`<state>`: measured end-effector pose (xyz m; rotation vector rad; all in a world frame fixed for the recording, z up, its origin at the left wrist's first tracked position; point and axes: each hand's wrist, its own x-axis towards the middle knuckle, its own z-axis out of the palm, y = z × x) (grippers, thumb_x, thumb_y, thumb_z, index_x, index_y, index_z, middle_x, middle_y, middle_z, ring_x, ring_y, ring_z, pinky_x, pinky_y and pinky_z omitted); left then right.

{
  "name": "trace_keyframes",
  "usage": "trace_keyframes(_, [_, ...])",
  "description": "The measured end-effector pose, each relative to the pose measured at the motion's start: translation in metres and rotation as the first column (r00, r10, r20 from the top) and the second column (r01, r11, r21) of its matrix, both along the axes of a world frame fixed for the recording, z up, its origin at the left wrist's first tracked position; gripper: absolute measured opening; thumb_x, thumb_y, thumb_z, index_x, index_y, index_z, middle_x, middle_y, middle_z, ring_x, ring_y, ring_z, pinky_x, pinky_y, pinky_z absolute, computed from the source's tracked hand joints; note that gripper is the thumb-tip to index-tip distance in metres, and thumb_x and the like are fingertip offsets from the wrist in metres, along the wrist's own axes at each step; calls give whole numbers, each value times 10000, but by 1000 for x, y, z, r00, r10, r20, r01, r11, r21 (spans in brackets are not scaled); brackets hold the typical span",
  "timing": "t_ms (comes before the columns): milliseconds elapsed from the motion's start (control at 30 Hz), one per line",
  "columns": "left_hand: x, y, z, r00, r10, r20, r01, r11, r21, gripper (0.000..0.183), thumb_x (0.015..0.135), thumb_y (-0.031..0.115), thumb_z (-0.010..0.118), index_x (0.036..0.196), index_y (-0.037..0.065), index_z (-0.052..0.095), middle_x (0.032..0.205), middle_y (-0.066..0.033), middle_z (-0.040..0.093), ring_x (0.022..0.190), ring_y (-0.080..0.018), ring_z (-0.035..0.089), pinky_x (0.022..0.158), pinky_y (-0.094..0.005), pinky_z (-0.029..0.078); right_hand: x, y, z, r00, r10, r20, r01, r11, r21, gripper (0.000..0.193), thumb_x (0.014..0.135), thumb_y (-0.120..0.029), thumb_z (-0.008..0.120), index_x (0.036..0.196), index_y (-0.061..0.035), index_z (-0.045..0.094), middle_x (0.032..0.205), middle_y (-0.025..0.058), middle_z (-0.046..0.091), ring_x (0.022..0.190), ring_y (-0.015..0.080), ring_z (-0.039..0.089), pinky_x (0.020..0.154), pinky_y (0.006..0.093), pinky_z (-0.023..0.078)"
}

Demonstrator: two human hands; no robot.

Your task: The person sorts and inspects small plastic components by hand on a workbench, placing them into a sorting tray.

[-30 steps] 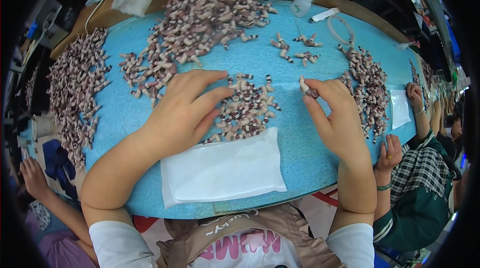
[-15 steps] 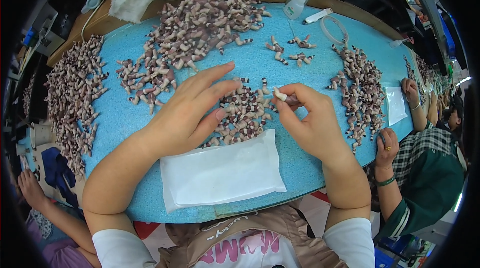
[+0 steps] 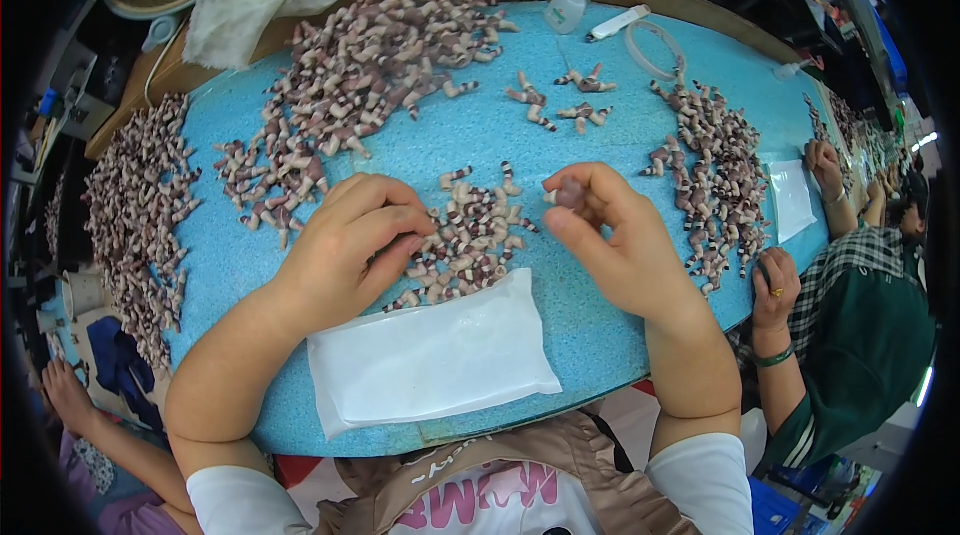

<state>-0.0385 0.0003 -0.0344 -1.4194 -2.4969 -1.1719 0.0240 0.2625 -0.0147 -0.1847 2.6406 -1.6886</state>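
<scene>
My right hand [image 3: 618, 243], right of centre in the frame, pinches a small purple piece [image 3: 571, 194] between thumb and forefinger. My left hand [image 3: 350, 243] is half curled at the left edge of the central pile [image 3: 470, 240]; I cannot tell whether it grips anything. Recommended handling: pinch lightly, leave the pale end exposed, lift loose parts singly.

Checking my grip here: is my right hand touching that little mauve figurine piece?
Touching: the head view shows the mauve figurine piece held in your right hand, between thumb and forefinger.
</scene>
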Motion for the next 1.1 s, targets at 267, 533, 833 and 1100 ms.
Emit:
trace_keyframes(267, [4, -1, -1, 978, -1, 211, -20, 995, 98, 331, 777, -63, 620, 1093, 26, 584, 957, -105, 542, 875, -258, 561, 756, -326, 456, 17, 0, 7, 998, 47, -32, -51, 990, -135, 280, 888, -67, 611, 1147, 38, 591, 947, 58, 590, 805, 90, 509, 707, 217, 419])
trace_keyframes(533, [7, -3, -11, 996, -8, 87, -7, 985, 170, 343, 804, -68, 588, 1131, 36, 592, 948, -110, 521, 859, -250, 536, 734, -305, 445, 25, -20, 13, 970, 192, -146, -168, 973, 160, 236, 821, -36, 667, 1050, 18, 649, 909, 119, 660, 788, 193, 618, 700, 277, 481])
trace_keyframes(833, [8, -4, -19, 999, 2, 45, -12, 978, 210, 219, 788, -10, 651, 1000, 40, 626, 929, -93, 557, 891, -271, 557, 754, -352, 460, 33, -49, 4, 815, 501, -293, -347, 825, 446, 241, 693, 14, 726, 918, -33, 652, 790, 74, 656, 680, 235, 618, 598, 334, 444])
trace_keyframes(1100, [9, -7, -20, 975, 96, -200, -83, 994, 71, 209, 747, 55, 700, 944, 46, 632, 890, -76, 551, 879, -273, 554, 764, -371, 449, 42, -52, 7, 720, 631, -289, -327, 675, 661, 273, 639, -30, 734, 902, -55, 660, 768, 23, 587, 647, 181, 543, 582, 319, 372])
